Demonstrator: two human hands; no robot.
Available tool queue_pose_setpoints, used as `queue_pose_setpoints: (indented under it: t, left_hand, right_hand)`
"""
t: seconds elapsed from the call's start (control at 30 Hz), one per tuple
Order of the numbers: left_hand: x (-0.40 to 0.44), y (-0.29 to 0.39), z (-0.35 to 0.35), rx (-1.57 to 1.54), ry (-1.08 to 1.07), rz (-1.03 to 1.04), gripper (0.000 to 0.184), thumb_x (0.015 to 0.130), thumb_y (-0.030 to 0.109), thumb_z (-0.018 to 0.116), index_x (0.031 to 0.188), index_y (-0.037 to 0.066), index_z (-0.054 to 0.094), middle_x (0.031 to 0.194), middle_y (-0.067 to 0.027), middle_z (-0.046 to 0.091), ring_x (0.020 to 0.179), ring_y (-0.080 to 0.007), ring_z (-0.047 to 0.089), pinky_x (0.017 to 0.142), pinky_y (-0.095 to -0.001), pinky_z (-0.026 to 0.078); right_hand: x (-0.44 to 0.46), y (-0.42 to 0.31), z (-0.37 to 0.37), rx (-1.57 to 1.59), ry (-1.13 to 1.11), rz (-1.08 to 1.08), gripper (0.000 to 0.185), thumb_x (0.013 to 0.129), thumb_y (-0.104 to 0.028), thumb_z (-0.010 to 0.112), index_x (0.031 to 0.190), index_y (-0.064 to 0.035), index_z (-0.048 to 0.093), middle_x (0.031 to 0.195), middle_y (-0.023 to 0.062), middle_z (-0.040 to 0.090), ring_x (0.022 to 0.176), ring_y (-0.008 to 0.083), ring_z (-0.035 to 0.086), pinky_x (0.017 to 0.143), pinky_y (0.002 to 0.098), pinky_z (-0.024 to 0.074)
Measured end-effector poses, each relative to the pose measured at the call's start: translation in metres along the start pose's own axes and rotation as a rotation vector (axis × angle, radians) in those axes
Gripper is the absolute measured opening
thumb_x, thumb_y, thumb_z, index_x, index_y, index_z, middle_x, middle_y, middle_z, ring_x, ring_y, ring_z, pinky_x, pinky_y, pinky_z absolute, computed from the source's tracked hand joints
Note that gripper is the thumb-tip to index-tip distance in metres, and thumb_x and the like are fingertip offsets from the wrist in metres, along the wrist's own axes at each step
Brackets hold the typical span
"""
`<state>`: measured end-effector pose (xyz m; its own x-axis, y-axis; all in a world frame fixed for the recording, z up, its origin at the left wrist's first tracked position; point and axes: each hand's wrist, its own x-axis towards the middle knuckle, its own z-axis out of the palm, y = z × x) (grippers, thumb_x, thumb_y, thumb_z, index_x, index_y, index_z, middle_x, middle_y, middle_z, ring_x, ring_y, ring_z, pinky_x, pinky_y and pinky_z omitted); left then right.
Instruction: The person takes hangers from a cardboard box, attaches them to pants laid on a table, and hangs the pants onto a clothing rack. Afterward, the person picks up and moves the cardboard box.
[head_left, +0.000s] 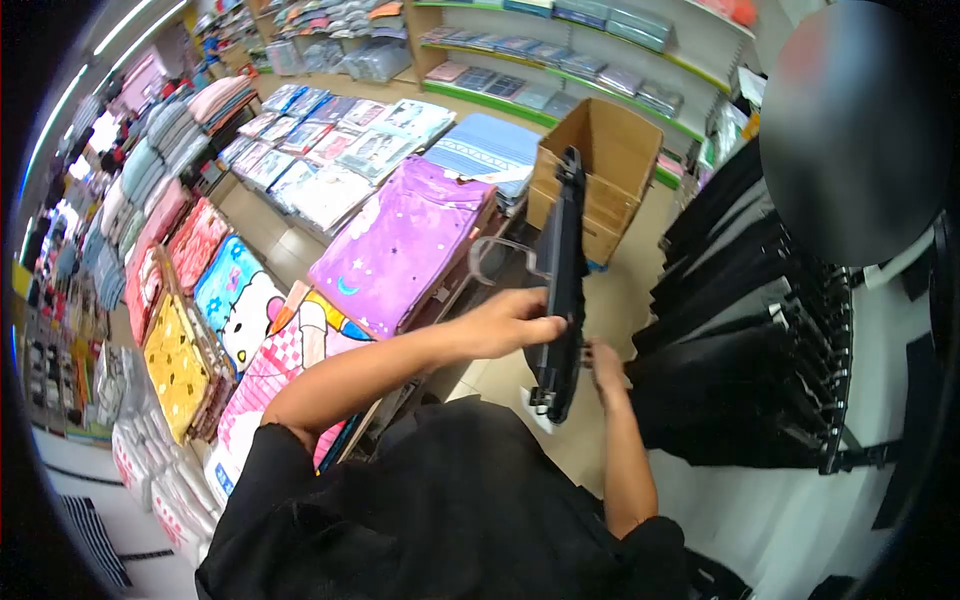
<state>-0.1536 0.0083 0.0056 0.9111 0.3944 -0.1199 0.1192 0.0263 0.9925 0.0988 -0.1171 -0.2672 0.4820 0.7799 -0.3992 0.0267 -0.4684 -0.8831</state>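
Black hangers with clips, bunched together with dark cloth (563,280), stand out in front of my body, seen nearly edge-on. My left hand (515,323) grips this black bundle from its left side, thumb across the near face. On the other side, my right hand (604,366) is beside the lower part of the bundle, its fingers partly hidden behind it. A clear plastic loop (492,259) sticks out to the left of the bundle. Behind its upper end is an open cardboard box (600,170).
Dark garments (720,370) hang on a rack at the right. A purple folded cloth (405,240) and a Hello Kitty cloth (238,300) lie on display tables at the left. Shelves (560,70) with packaged goods line the back. A large blurred round object (850,130) fills the upper right.
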Motion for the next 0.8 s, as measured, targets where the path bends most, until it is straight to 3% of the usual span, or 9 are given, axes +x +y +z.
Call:
queue_pose_setpoints:
  t: [0.03,0.1,0.17,0.2,0.33,0.43,0.5,0.57,0.8]
  left_hand:
    - [0.002,0.000,0.001,0.040,0.003,-0.011,0.041,0.099,0.035,0.062,0.120,-0.001,0.061,0.106,-0.0067,0.065,0.101,-0.0139,0.058,0.089,-0.0330,0.048]
    - [0.007,-0.001,0.005,0.336,0.073,0.004,0.042,0.096,0.035,0.060,0.115,-0.003,0.060,0.102,-0.0147,0.068,0.094,-0.0243,0.065,0.084,-0.0379,0.050]
    - [0.014,-0.009,0.014,0.254,0.086,0.075,0.048,0.094,0.040,0.059,0.116,-0.003,0.059,0.104,-0.0202,0.067,0.096,-0.0313,0.065,0.087,-0.0409,0.050]
    - [0.020,-0.019,0.017,0.210,0.106,0.130,0.043,0.096,0.035,0.060,0.118,-0.003,0.059,0.104,-0.0162,0.067,0.095,-0.0248,0.064,0.084,-0.0375,0.050]
    - [0.034,-0.016,0.026,-0.112,0.119,0.068,0.031,0.101,0.030,0.059,0.120,0.006,0.059,0.095,0.0012,0.059,0.079,-0.0069,0.052,0.067,-0.0245,0.044]
    - [0.045,-0.017,0.026,-0.120,0.152,0.048,0.031,0.101,0.032,0.060,0.117,0.006,0.060,0.089,0.0016,0.058,0.077,-0.0065,0.050,0.065,-0.0244,0.042]
    - [0.051,-0.023,0.031,-0.098,0.175,0.062,0.034,0.101,0.035,0.061,0.116,0.005,0.060,0.087,0.0016,0.058,0.076,-0.0067,0.050,0.065,-0.0243,0.042]
    - [0.055,-0.023,0.036,-0.076,0.173,0.063,0.037,0.100,0.038,0.061,0.114,0.004,0.060,0.087,0.0013,0.058,0.075,-0.0069,0.050,0.064,-0.0244,0.043]
    - [0.056,-0.009,0.046,0.014,0.085,-0.021,0.046,0.097,0.047,0.065,0.107,0.001,0.064,0.083,-0.0065,0.066,0.078,-0.0129,0.062,0.069,-0.0299,0.048]
  right_hand:
    - [0.000,-0.018,-0.010,-0.039,0.067,-0.151,0.047,0.102,-0.044,0.049,0.124,-0.0049,0.063,0.108,0.0094,0.069,0.092,0.0190,0.066,0.085,0.0333,0.0496]
    - [-0.069,-0.137,-0.021,0.143,-0.025,-0.274,0.045,0.102,-0.039,0.049,0.126,-0.0035,0.061,0.117,0.0105,0.067,0.108,0.0192,0.063,0.095,0.0325,0.0449]
    - [-0.114,-0.194,-0.027,0.221,-0.177,-0.425,0.054,0.101,-0.043,0.050,0.133,0.0004,0.058,0.128,0.0122,0.064,0.122,0.0244,0.057,0.104,0.0385,0.0391]
    - [-0.127,-0.205,-0.034,0.255,-0.298,-0.441,0.066,0.100,-0.050,0.052,0.141,0.0017,0.049,0.138,0.0149,0.057,0.131,0.0254,0.051,0.111,0.0391,0.0330]
    - [-0.165,-0.207,-0.038,0.201,-0.322,-0.608,0.101,0.087,-0.071,0.060,0.151,0.0030,0.034,0.152,0.0178,0.042,0.143,0.0295,0.038,0.119,0.0429,0.0241]
    - [-0.180,-0.193,-0.033,-0.051,-0.105,-0.856,0.087,0.081,-0.056,0.076,0.142,-0.0001,0.048,0.149,0.0216,0.047,0.138,0.0343,0.045,0.115,0.0453,0.0325]
    - [-0.193,-0.195,-0.023,-0.298,0.124,-0.959,0.067,0.073,-0.020,0.087,0.129,-0.0008,0.058,0.138,0.0207,0.057,0.128,0.0362,0.055,0.107,0.0460,0.0435]
    - [-0.183,-0.178,-0.005,-0.348,0.397,-0.982,0.055,0.072,-0.005,0.085,0.121,-0.0013,0.061,0.127,0.0192,0.064,0.121,0.0353,0.061,0.102,0.0451,0.0480]
    - [-0.171,-0.161,0.004,-0.165,0.690,-0.965,0.030,0.082,-0.003,0.078,0.109,0.0003,0.065,0.107,0.0187,0.072,0.098,0.0316,0.071,0.090,0.0384,0.0550]
